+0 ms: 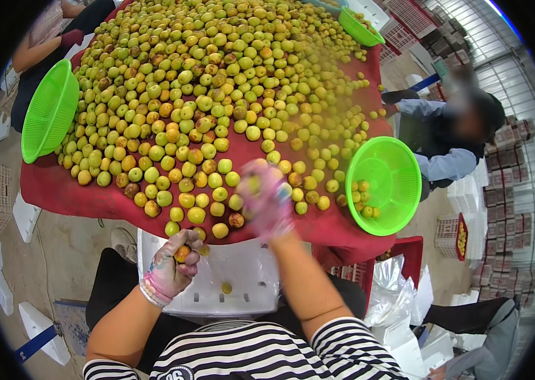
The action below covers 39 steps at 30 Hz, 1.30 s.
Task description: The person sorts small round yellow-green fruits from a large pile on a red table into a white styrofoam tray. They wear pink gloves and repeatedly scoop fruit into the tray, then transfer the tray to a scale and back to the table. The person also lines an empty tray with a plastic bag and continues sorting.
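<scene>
Green and brown-blotched jujube fruits (196,215) lie heaped over a red cloth (106,209) on the table. In a stained pink-and-white glove, my left hand (175,261) curls around a jujube just off the table's near edge. My right hand (265,197), gloved the same way and blurred by motion, is over the fruits near that edge; a yellowish-green shape shows at its fingers, and whether it grips a fruit is unclear. Below the edge sits a white foam box (210,299) lined with clear plastic. One fruit is inside it, another shows just below my left fingertips.
Green plastic baskets stand at the right (398,185), holding several fruits, at the left (46,114), tilted, and at the far right (360,28). A red crate (412,256) and plastic film (390,289) are low on the right. Other people sit at both sides of the table.
</scene>
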Each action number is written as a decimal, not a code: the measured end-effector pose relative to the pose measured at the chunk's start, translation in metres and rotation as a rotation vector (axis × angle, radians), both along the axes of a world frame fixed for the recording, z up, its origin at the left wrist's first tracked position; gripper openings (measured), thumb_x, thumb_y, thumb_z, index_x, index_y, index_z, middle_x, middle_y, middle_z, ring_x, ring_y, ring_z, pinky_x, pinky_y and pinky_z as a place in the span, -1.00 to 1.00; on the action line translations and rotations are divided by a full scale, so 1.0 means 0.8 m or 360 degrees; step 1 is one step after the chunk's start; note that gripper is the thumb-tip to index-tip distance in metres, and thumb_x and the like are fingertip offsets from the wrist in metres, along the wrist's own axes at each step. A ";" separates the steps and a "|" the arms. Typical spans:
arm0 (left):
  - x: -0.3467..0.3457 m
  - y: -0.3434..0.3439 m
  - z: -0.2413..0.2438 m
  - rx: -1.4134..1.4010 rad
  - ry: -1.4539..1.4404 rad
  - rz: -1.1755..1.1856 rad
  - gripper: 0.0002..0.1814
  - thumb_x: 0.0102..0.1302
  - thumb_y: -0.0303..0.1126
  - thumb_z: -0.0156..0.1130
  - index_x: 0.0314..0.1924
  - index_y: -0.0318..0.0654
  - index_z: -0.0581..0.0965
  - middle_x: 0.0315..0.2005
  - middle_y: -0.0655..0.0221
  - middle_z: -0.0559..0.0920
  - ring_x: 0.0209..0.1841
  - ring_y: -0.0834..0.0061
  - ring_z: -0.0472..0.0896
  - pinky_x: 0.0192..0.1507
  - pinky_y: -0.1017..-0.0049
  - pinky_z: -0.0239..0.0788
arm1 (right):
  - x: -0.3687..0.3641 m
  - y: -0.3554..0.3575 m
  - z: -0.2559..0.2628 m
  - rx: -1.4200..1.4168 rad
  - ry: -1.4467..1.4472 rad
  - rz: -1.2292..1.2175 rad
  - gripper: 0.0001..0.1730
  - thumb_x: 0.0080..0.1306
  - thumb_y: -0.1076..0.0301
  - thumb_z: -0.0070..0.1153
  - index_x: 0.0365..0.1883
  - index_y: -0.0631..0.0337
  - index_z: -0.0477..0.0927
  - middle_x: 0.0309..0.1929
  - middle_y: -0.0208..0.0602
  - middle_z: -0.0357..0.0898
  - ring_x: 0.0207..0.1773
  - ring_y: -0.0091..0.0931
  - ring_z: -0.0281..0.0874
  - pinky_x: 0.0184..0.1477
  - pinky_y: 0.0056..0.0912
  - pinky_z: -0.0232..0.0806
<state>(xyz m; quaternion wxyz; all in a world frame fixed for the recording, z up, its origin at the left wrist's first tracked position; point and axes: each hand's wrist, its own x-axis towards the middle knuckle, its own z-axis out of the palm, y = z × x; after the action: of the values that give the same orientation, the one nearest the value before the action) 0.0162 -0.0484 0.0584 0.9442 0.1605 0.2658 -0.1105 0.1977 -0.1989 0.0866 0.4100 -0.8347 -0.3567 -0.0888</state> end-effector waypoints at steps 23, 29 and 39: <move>-0.004 -0.009 0.020 0.0508 0.0146 -0.0181 -0.63 0.45 -0.08 0.10 0.01 -0.23 0.47 -0.41 0.56 0.40 -0.49 0.75 0.28 -0.52 0.77 0.07 | 0.101 -0.133 0.003 -0.1776 0.0291 -0.0684 -0.43 0.16 0.14 0.34 0.14 -0.02 0.51 0.14 0.06 0.37 0.11 -0.02 0.46 0.09 -0.09 0.41; -0.001 -0.011 0.021 0.0584 0.0141 -0.0212 -0.63 0.46 -0.06 0.07 0.01 -0.21 0.47 -0.41 0.58 0.40 -0.49 0.76 0.28 -0.51 0.76 0.08 | 0.099 -0.128 0.014 -0.0805 0.0389 -0.0480 -0.56 0.01 0.07 0.20 -0.30 0.28 0.65 0.04 -0.01 0.51 0.06 -0.07 0.47 0.17 -0.15 0.32; -0.002 -0.004 0.013 0.0581 0.0031 -0.0210 -0.61 0.48 -0.04 0.04 0.03 -0.21 0.49 -0.41 0.59 0.44 -0.47 0.75 0.32 -0.48 0.75 0.12 | 0.053 -0.033 0.029 -0.1993 0.0089 0.0282 -0.59 0.26 0.23 0.10 0.11 -0.13 0.53 -0.04 -0.31 0.57 0.14 -0.18 0.40 0.04 -0.08 0.45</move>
<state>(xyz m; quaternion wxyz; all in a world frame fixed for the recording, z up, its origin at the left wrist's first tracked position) 0.0144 -0.0516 0.0689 0.8874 0.3450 0.2796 -0.1237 0.2401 -0.2255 0.1101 -0.1413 -0.8857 -0.3981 0.1928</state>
